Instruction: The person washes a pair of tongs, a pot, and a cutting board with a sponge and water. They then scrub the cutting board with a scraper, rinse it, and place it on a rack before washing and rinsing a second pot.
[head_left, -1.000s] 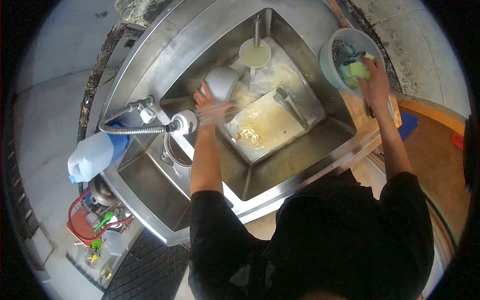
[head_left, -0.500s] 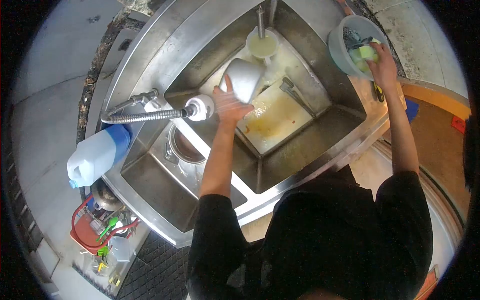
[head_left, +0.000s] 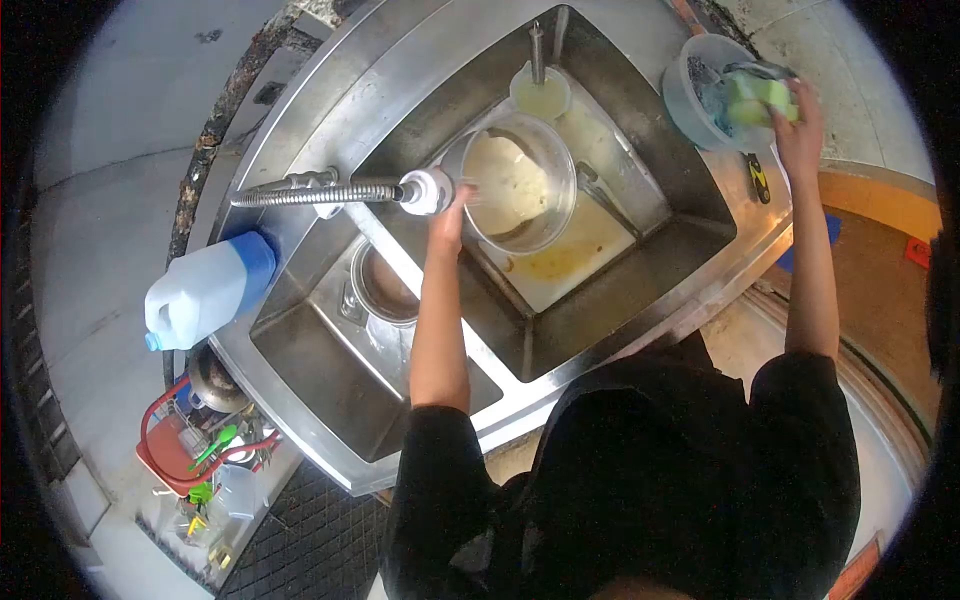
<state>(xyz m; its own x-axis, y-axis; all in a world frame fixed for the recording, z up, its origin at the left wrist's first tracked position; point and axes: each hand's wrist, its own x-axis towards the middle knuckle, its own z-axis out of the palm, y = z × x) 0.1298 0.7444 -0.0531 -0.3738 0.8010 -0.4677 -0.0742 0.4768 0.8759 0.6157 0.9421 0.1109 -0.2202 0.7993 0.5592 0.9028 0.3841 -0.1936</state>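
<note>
Steel sink (head_left: 690,240): soiled white panel (head_left: 602,244) lying in it; the yellowish film could let anything resting there slide.
Pale bucket (head_left: 690,125): on the ledge to your right; a knock from your wrist might tip it.
Clear tub (head_left: 558,205): in the sink, cloudy residue inside, grasped at its left side by your left hand (head_left: 453,212), some fingers hidden. A slick one-handed hold could slip, slopping the contents.
Faucet head (head_left: 425,191): just beside that hand; a bump could misdirect any flow.
Yellow-green sponge (head_left: 758,102): blurred, clasped in your right hand (head_left: 799,132) over the bucket's rim; a loose pinch could drop it.
</note>
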